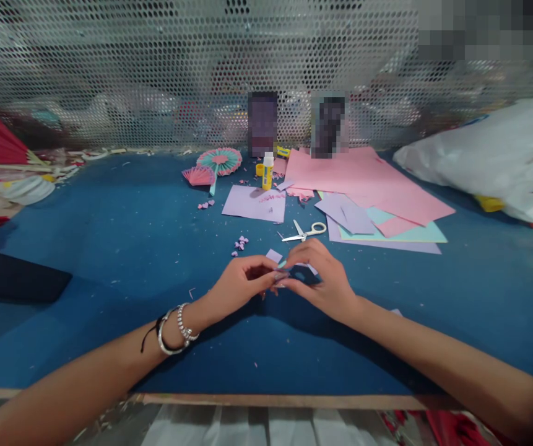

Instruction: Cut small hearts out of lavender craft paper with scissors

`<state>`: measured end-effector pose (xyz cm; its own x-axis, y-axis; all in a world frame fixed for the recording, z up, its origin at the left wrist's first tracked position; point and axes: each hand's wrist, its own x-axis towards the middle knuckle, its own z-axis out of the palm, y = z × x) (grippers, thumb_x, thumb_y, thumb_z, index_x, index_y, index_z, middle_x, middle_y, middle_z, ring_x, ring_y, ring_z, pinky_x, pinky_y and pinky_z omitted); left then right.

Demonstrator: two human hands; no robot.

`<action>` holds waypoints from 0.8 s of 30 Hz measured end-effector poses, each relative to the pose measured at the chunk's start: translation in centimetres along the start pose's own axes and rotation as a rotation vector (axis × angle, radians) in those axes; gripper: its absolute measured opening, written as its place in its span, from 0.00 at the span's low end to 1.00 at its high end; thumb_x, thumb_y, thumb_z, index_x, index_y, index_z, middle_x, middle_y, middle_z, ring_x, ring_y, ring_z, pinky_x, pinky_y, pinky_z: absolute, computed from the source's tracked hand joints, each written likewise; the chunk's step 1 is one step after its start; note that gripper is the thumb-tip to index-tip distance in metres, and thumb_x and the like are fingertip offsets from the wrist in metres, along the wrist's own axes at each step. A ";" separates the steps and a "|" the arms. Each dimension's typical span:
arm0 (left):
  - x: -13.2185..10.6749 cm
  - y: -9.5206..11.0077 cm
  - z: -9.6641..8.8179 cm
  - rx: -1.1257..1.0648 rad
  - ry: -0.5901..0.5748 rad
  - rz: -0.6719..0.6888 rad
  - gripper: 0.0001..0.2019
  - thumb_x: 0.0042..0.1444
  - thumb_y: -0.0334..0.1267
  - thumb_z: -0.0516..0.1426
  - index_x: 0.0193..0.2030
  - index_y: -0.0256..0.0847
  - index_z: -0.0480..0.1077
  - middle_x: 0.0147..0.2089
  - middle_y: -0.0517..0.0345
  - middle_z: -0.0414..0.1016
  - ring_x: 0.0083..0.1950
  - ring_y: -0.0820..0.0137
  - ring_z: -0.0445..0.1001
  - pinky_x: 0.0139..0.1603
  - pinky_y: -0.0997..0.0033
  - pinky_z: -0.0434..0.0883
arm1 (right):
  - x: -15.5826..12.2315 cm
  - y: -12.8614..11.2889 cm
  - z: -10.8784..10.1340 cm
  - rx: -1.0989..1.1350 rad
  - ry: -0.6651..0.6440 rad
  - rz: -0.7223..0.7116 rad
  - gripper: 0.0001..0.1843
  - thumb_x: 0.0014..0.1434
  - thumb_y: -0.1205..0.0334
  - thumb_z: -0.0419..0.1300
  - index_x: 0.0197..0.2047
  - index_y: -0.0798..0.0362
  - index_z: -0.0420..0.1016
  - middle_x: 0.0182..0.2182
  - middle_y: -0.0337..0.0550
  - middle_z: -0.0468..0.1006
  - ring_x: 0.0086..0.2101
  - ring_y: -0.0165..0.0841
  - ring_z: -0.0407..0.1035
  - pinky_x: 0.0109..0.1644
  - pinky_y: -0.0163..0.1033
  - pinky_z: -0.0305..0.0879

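Observation:
My left hand (pixel 242 279) and my right hand (pixel 324 279) meet fingertip to fingertip over the table's near middle. Pinched between them is a small piece of paper (pixel 281 264), a bit of which shows pale teal; most of it is hidden by fingers. Just beyond the fingers lies a small lilac paper piece (pixel 273 255). Open scissors (pixel 304 232) with white handles rest past my right hand. Several tiny lilac paper hearts (pixel 241 241) lie beyond my left hand, and pinkish ones (pixel 205 205) sit farther back.
An uncapped glue stick (pixel 267 174) stands by a lilac sheet (pixel 253 204). Folded paper fans (pixel 220 162) lie back left. Pink sheets (pixel 340 170) spread right, near a white plastic bag (pixel 484 148). A dark object (pixel 15 275) lies left. Perforated metal (pixel 155 74) backs the blue table (pixel 122 217).

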<state>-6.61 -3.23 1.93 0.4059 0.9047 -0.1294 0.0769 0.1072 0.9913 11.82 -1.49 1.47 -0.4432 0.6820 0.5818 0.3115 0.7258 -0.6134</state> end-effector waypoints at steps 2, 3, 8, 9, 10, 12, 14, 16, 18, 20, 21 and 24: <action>0.0 0.0 0.1 0.028 0.063 0.039 0.09 0.52 0.41 0.58 0.34 0.36 0.72 0.25 0.61 0.73 0.24 0.78 0.68 0.25 0.82 0.66 | 0.1 0.0 0.0 0.056 0.003 0.066 0.08 0.51 0.63 0.64 0.34 0.50 0.69 0.31 0.41 0.71 0.36 0.33 0.66 0.40 0.41 0.63; 0.0 0.0 0.1 0.046 0.089 0.061 0.09 0.51 0.41 0.59 0.34 0.35 0.73 0.26 0.60 0.74 0.25 0.78 0.69 0.26 0.82 0.66 | 0.2 0.0 0.1 0.085 0.008 0.097 0.07 0.51 0.62 0.64 0.33 0.51 0.70 0.31 0.40 0.71 0.35 0.33 0.66 0.40 0.41 0.63; -0.2 0.1 0.2 0.137 0.136 0.130 0.10 0.54 0.40 0.57 0.34 0.36 0.75 0.29 0.58 0.76 0.26 0.78 0.69 0.30 0.81 0.67 | 0.2 0.2 0.3 0.218 0.034 0.247 0.05 0.51 0.62 0.63 0.30 0.51 0.70 0.29 0.40 0.71 0.34 0.32 0.67 0.36 0.38 0.64; -0.2 0.2 0.2 0.150 0.134 0.132 0.10 0.55 0.40 0.56 0.35 0.36 0.75 0.30 0.58 0.77 0.27 0.77 0.69 0.30 0.81 0.67 | 0.2 0.3 0.3 0.234 0.038 0.267 0.05 0.51 0.62 0.63 0.29 0.51 0.70 0.29 0.40 0.71 0.33 0.32 0.67 0.36 0.37 0.64; -0.3 0.3 0.2 0.159 0.128 0.132 0.11 0.56 0.40 0.55 0.36 0.36 0.75 0.30 0.57 0.77 0.27 0.77 0.69 0.31 0.80 0.68 | 0.1 0.4 0.3 0.244 0.042 0.280 0.05 0.51 0.62 0.63 0.29 0.51 0.70 0.28 0.40 0.71 0.33 0.32 0.67 0.35 0.37 0.64; -0.4 0.5 0.3 0.171 0.108 0.133 0.12 0.58 0.40 0.52 0.38 0.37 0.75 0.32 0.57 0.77 0.29 0.76 0.70 0.33 0.79 0.68 | 0.1 0.6 0.3 0.244 0.053 0.288 0.05 0.51 0.62 0.64 0.28 0.51 0.70 0.28 0.39 0.71 0.32 0.31 0.67 0.35 0.37 0.63; -0.5 0.7 0.3 0.181 0.088 0.133 0.14 0.59 0.40 0.51 0.40 0.37 0.75 0.32 0.56 0.77 0.29 0.76 0.70 0.34 0.79 0.68 | 0.1 0.7 0.2 0.228 0.064 0.273 0.06 0.50 0.62 0.64 0.28 0.52 0.70 0.28 0.39 0.71 0.32 0.31 0.66 0.35 0.37 0.63; -0.5 0.7 0.3 0.194 0.084 0.134 0.14 0.60 0.39 0.50 0.40 0.36 0.75 0.30 0.57 0.76 0.29 0.76 0.70 0.34 0.79 0.68 | 0.1 0.7 0.1 0.204 0.067 0.247 0.06 0.50 0.63 0.65 0.28 0.52 0.70 0.28 0.39 0.71 0.32 0.31 0.66 0.36 0.38 0.63; -0.6 0.7 0.3 0.201 0.087 0.138 0.13 0.60 0.39 0.51 0.39 0.36 0.75 0.28 0.58 0.76 0.29 0.76 0.70 0.34 0.79 0.67 | 0.1 0.6 0.0 0.181 0.063 0.221 0.07 0.49 0.63 0.65 0.29 0.52 0.70 0.28 0.39 0.71 0.32 0.31 0.66 0.36 0.38 0.63; -0.5 0.8 0.4 0.191 0.082 0.139 0.12 0.59 0.38 0.51 0.35 0.35 0.74 0.28 0.58 0.75 0.28 0.77 0.70 0.33 0.80 0.67 | 0.1 0.5 0.0 0.165 0.057 0.190 0.06 0.49 0.63 0.65 0.30 0.52 0.71 0.28 0.39 0.71 0.32 0.31 0.66 0.36 0.38 0.62; -0.5 0.8 0.4 0.175 0.076 0.134 0.12 0.59 0.38 0.51 0.33 0.35 0.74 0.28 0.58 0.75 0.28 0.77 0.70 0.33 0.80 0.67 | 0.1 0.5 -0.1 0.163 0.058 0.171 0.06 0.49 0.63 0.65 0.31 0.52 0.71 0.28 0.39 0.71 0.32 0.31 0.66 0.36 0.38 0.62; -0.3 0.8 0.5 0.089 0.052 0.086 0.12 0.58 0.38 0.52 0.31 0.34 0.73 0.27 0.58 0.74 0.27 0.77 0.69 0.32 0.80 0.67 | 0.1 0.5 -0.1 0.172 0.065 0.105 0.06 0.49 0.63 0.66 0.30 0.51 0.72 0.28 0.39 0.71 0.31 0.31 0.66 0.37 0.39 0.63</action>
<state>-6.23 -3.66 2.71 0.3669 0.9294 -0.0401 0.1250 -0.0065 0.9921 12.03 -1.07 1.29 -0.3588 0.7613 0.5401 0.2020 0.6282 -0.7513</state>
